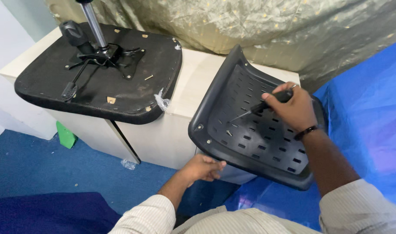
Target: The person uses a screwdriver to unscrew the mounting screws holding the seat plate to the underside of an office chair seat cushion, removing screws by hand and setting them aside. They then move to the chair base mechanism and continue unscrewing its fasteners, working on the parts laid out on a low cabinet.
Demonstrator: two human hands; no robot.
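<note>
Fingers of the right hand wrapped round a screwdriver, tip down on the black slotted chair back; left hand loosely curled beneath its lower edge, holding nothing. Chair back leans against the pale worktop. Upturned seat with its post lies there, apart: not yet joined. One screw loose on the shell. Blue floor covering, gold drape behind.

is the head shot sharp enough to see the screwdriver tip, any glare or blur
Head view: mostly sharp; the screwdriver in the right hand shows a thin shaft, its tip hard to make out against the black chair back panel. Soft sheen on the panel's rim, purplish glare on the blue sheet; left hand slightly soft.
</note>
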